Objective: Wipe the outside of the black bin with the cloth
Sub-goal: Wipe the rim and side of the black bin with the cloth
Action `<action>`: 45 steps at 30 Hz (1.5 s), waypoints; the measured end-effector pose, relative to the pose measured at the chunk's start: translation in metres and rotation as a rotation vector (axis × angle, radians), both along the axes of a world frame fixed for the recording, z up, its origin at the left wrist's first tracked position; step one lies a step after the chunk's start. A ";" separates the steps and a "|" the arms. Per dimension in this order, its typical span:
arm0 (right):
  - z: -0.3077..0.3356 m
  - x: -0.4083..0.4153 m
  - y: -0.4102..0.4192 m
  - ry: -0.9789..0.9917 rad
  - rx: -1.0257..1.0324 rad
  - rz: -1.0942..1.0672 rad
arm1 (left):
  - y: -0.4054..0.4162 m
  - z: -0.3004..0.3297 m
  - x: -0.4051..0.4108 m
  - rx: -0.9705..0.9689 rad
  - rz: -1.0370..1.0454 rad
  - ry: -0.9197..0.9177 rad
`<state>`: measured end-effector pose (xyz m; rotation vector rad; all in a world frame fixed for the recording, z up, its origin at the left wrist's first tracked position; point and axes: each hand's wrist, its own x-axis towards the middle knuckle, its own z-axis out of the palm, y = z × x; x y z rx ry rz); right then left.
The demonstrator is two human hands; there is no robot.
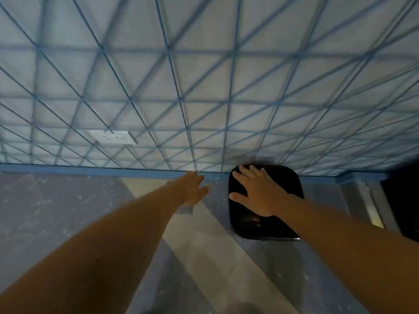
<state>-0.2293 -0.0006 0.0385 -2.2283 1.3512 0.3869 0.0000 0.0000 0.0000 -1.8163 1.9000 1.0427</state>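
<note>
The black bin point(283, 184) stands on the floor against the wall, seen from above with its glossy lid facing me. My right hand point(256, 191) lies over the lid with its fingers spread and straight. My left hand point(192, 189) reaches out to the left of the bin, fingers straight, holding nothing. A small greyish patch point(186, 209) shows just under the left wrist; whether it is the cloth is unclear.
A pale wall point(204, 75) with a blue diagonal grid rises behind the bin, with a white socket plate point(113, 137) low on the left. A blue skirting point(90, 169) runs along its foot. A dark object point(401, 200) stands at the right edge.
</note>
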 end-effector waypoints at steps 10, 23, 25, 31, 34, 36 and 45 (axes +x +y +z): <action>-0.119 0.020 0.001 -0.115 -0.252 -0.096 | -0.014 -0.210 0.025 -0.137 0.054 -0.143; -0.125 0.028 0.022 -0.096 -0.229 -0.176 | 0.019 -0.286 0.049 -0.181 0.396 -0.115; -0.124 0.029 0.025 -0.090 -0.233 -0.171 | 0.020 -0.287 0.043 -0.179 0.478 -0.122; -0.124 0.030 0.031 -0.129 -0.233 -0.194 | 0.024 -0.297 0.064 -0.325 0.586 0.083; -0.125 0.030 0.030 -0.151 -0.259 -0.178 | 0.030 -0.277 0.044 -0.431 0.837 0.312; -0.125 0.031 0.028 -0.162 -0.270 -0.181 | 0.031 -0.255 0.020 -0.442 1.021 0.447; -0.134 0.034 0.022 -0.348 -0.054 -0.360 | 0.028 -0.158 -0.081 -0.279 1.150 1.359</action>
